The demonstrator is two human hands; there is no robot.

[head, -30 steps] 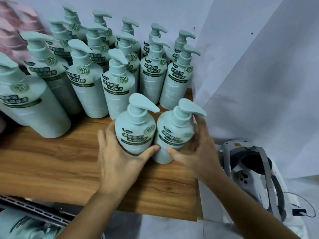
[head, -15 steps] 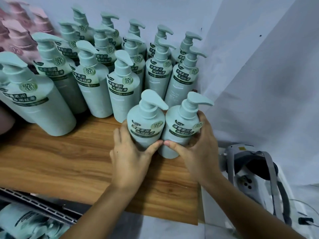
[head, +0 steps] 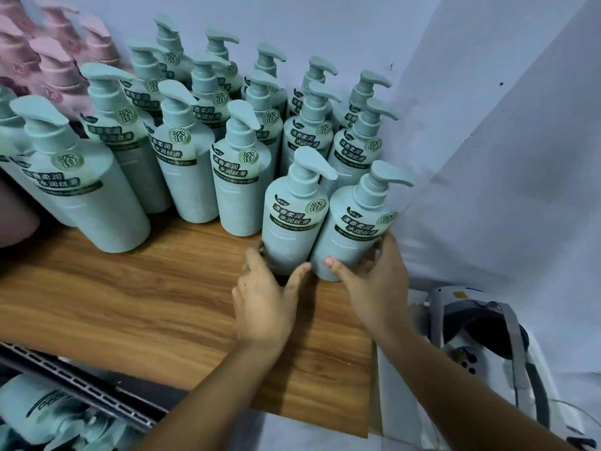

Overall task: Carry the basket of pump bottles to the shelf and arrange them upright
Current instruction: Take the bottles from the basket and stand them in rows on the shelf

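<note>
Two pale green pump bottles stand upright side by side on the wooden shelf (head: pixel 130 304), right in front of the rows of matching bottles (head: pixel 182 164). My left hand (head: pixel 265 301) cups the base of the left bottle (head: pixel 292 222), thumb and fingers around it. My right hand (head: pixel 374 281) wraps the base of the right bottle (head: pixel 351 236), which stands next to the white wall. Both bottles touch each other and rest on the shelf.
Pink pump bottles (head: pixel 48 60) stand at the back left. A dark wire basket edge (head: pixel 81 385) with more green bottles lying below it shows at bottom left. A white headset with a grey strap (head: pixel 487 346) lies right of the shelf's end.
Both hands have pushed the two front bottles farther back and to the right, up against the rows. My fingers have slid down to the bottles' bases.
</note>
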